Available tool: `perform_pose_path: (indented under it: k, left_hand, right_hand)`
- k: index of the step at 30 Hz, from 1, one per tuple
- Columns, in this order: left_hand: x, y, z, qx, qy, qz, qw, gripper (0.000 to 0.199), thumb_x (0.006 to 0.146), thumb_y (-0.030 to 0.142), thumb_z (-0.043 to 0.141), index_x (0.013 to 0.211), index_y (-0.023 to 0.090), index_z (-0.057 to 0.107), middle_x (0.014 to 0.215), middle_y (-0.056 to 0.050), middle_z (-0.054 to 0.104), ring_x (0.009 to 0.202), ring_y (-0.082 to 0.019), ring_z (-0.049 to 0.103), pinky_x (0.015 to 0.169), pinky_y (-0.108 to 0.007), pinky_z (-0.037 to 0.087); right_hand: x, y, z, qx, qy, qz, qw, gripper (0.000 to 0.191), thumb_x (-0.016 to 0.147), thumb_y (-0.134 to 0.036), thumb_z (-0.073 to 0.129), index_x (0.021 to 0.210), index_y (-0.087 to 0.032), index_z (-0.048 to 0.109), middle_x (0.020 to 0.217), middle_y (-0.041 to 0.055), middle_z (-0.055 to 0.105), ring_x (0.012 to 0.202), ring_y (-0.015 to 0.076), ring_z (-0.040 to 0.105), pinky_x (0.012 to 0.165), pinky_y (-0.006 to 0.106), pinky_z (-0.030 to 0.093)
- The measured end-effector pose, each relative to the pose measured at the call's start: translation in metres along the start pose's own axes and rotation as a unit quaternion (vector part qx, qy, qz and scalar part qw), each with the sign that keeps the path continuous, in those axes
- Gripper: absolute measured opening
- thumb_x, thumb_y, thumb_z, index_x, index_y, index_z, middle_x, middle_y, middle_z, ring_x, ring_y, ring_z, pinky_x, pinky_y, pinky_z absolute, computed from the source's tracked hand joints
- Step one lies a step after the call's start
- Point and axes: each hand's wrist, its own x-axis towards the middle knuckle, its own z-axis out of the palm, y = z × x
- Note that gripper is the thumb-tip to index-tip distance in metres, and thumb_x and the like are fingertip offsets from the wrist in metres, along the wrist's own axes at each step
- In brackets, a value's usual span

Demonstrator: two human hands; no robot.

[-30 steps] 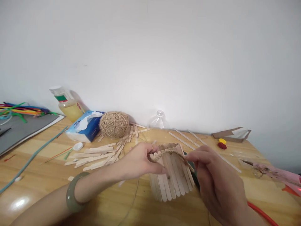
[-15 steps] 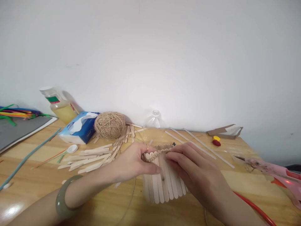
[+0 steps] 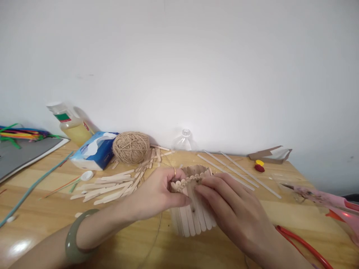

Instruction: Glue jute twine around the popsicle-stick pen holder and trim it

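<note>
A cup-like holder [image 3: 193, 218] made of popsicle sticks set side by side is between my hands, its open rim tilted up and away. Near its rim runs a braided twine band [image 3: 188, 181]. My left hand [image 3: 165, 190] grips the left side of the rim, thumb outside and fingers inside. At the right side, my right hand [image 3: 227, 201] presses its fingertips together at the band; whether a twine end is pinched there is hidden. A loose strand of twine [image 3: 157, 235] trails down the table below the holder.
Loose popsicle sticks [image 3: 112, 186], a twine ball [image 3: 131, 147] and a tissue pack [image 3: 95, 151] lie left. Behind stands a cut clear bottle top [image 3: 185, 140]. Glue sticks [image 3: 249, 175] and a pink glue gun [image 3: 322, 198] with a lit red light are right.
The holder has turned slightly, and its lower end sits a little higher. My right fingers have shifted slightly left along the band; my left hand keeps its grip.
</note>
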Motion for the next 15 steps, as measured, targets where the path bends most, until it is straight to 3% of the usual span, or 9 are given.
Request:
perform_pose_path:
  k: [6, 15]
  left_hand:
    - [-0.0046, 0.0012, 0.0029, -0.019, 0.011, 0.009, 1.000, 0.009, 0.064, 0.012, 0.064, 0.066, 0.014, 0.056, 0.061, 0.004, 0.052, 0.058, -0.009, 0.044, 0.053, -0.019, 0.034]
    - [-0.0091, 0.0045, 0.0056, -0.014, 0.019, 0.024, 0.999, 0.009, 0.064, 0.012, 0.066, 0.069, 0.014, 0.058, 0.061, 0.004, 0.052, 0.058, -0.009, 0.044, 0.053, -0.019, 0.035]
  right_hand:
    - [-0.0033, -0.0003, 0.0055, -0.024, 0.030, -0.002, 0.999, 0.022, 0.083, -0.007, 0.048, 0.103, -0.008, 0.057, 0.091, 0.0129, 0.062, 0.080, 0.0231, 0.052, 0.065, 0.035, 0.046]
    - [-0.0062, -0.0038, 0.0086, -0.043, 0.056, 0.011, 0.997, 0.021, 0.082, -0.008, 0.052, 0.103, -0.008, 0.056, 0.092, 0.0130, 0.061, 0.082, 0.0239, 0.052, 0.065, 0.036, 0.047]
